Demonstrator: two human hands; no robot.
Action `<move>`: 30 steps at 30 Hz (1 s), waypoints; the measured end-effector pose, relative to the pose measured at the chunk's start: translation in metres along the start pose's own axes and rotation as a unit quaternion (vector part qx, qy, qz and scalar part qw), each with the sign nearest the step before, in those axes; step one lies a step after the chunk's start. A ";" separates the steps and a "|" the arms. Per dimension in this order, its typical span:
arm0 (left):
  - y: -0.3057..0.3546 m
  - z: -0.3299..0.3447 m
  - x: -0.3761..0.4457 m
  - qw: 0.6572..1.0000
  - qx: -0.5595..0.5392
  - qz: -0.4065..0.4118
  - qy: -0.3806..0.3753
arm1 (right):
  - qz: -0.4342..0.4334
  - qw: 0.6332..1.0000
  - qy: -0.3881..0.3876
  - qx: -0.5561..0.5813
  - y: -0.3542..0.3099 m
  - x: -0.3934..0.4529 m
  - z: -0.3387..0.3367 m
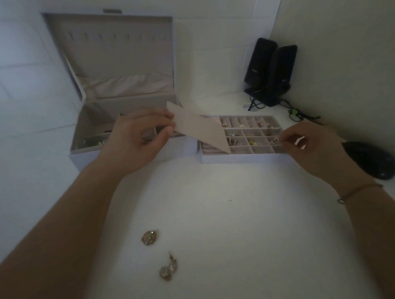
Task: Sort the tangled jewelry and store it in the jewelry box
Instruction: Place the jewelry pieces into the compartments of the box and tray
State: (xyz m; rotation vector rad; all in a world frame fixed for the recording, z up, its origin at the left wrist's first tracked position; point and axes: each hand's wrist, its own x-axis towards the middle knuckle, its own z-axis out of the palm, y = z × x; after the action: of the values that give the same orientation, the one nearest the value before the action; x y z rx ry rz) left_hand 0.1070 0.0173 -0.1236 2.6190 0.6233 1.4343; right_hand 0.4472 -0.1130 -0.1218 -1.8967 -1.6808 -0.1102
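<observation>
While most small pieces are already seen sorted into the compartments of the divided tray [244, 157], two gold earrings [168, 267] and a pendant [149, 237] are left loose on the white table [228, 215]. A beige card [198, 127] is pinched by the left hand [135, 140] before the open jewelry box [113, 85]. A tiny item seems pinched by the right hand [313, 145] over the tray.

Left hand [139, 138] pinches beige card [200, 129] above divided tray [248, 157].
</observation>
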 end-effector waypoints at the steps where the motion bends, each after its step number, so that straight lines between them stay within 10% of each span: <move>1: 0.000 0.000 0.000 1.000 -0.001 -0.002 0.000 | 0.008 1.000 -0.005 -0.015 0.000 0.000 0.000; 7: 0.001 -0.001 0.002 1.000 -0.004 -0.008 0.002 | -0.141 0.990 0.015 -0.005 -0.062 -0.012 -0.003; 12: -0.002 0.000 0.001 1.000 -0.003 -0.006 0.000 | -0.382 0.895 -0.214 0.088 -0.155 -0.072 0.024; 16: -0.002 0.000 0.001 1.000 -0.004 -0.004 0.003 | -0.458 0.857 -0.233 0.039 -0.174 -0.096 0.048; 24: -0.002 0.002 0.004 1.000 0.003 0.006 0.002 | -0.471 0.843 -0.256 0.049 -0.154 -0.082 0.051; 30: -0.001 0.001 0.003 1.000 0.001 0.003 0.006 | -0.263 0.936 -0.162 0.171 -0.103 -0.032 0.028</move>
State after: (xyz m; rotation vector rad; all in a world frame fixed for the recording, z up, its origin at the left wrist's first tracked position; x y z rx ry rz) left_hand 0.1091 0.0200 -0.1220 2.6181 0.6192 1.4521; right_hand 0.3366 -0.1256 -0.1204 -1.2220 -2.2290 0.2852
